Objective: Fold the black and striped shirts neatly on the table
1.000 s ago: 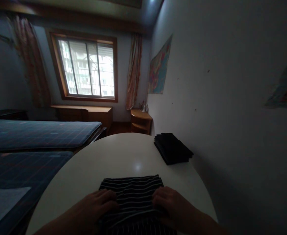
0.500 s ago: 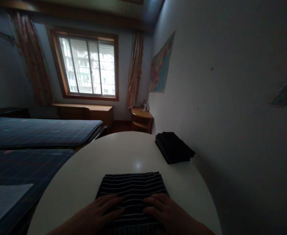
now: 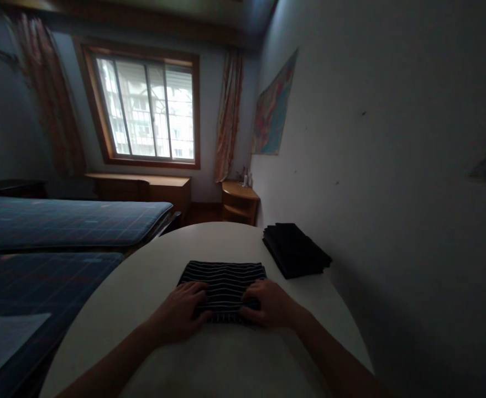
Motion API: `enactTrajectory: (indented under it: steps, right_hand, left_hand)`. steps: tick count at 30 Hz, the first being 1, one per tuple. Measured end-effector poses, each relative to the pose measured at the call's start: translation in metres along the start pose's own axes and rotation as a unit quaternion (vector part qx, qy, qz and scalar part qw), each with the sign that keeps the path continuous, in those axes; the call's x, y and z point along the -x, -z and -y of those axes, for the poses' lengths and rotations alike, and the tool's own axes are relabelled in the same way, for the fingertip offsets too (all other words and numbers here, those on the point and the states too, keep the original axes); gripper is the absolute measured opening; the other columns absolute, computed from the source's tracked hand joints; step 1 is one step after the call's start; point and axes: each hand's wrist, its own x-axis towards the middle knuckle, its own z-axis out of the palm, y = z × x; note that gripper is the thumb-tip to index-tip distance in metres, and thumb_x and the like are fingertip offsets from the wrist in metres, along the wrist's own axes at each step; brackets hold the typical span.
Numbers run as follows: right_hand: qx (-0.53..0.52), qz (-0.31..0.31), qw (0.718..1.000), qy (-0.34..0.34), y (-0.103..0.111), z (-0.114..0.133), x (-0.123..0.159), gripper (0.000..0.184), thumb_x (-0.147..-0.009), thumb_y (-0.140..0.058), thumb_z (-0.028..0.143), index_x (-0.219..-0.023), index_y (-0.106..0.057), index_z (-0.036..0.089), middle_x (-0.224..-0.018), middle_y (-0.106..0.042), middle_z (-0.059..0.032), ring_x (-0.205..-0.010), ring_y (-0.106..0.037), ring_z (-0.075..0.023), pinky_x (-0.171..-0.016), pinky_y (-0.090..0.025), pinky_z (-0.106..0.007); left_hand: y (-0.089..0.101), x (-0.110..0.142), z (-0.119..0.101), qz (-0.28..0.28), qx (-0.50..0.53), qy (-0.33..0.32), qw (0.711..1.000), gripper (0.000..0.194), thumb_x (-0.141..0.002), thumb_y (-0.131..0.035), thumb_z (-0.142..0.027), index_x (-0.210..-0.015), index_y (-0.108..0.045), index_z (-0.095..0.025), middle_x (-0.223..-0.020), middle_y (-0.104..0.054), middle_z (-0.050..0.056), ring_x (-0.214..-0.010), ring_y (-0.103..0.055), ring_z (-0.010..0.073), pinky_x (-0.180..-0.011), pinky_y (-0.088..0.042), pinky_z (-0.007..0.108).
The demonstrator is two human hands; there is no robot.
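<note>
A folded black cloth with thin white stripes [image 3: 226, 279] lies flat on the white round table [image 3: 209, 365]. On its left side rests my left hand [image 3: 183, 309], fingers on top and thumb apart near the front edge. My right hand [image 3: 270, 304] lies over the right side in the same way, its fingers a little more bent. Both hands touch the cloth from above, and the parts under my palms are hidden. Beyond my right hand, a stack of folded black cloths [image 3: 296, 251] sits near the table's right edge.
To the left are blue plaid mattresses [image 3: 68, 221], with a pale sheet [image 3: 10, 342] on the nearer one. A white wall [image 3: 392, 221] runs close along the right side. A wooden desk [image 3: 168, 185] and a corner shelf [image 3: 240, 193] stand at the back.
The striped cloth has slid away from me across the table, with both hands moving along on it. My thumbs now lie near its front edge. The black stack has stayed put.
</note>
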Motion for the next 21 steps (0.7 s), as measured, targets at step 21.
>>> enactTrajectory:
  steps: [21]
  right_hand:
    - [0.063, -0.096, 0.967, -0.226, -0.028, -0.034, -0.003, 0.061, -0.1, -0.033, 0.056, -0.148, -0.043, 0.021, -0.159, -0.032, -0.0095, -0.148, -0.023, -0.028, -0.12, -0.018, -0.051]
  left_hand:
    - [-0.057, -0.015, 0.04, -0.09, -0.074, 0.217, 0.969, 0.051, -0.098, -0.042, -0.048, -0.143, -0.05, -0.026, -0.155, -0.04, 0.01, -0.143, -0.033, 0.0345, -0.114, -0.028, 0.057]
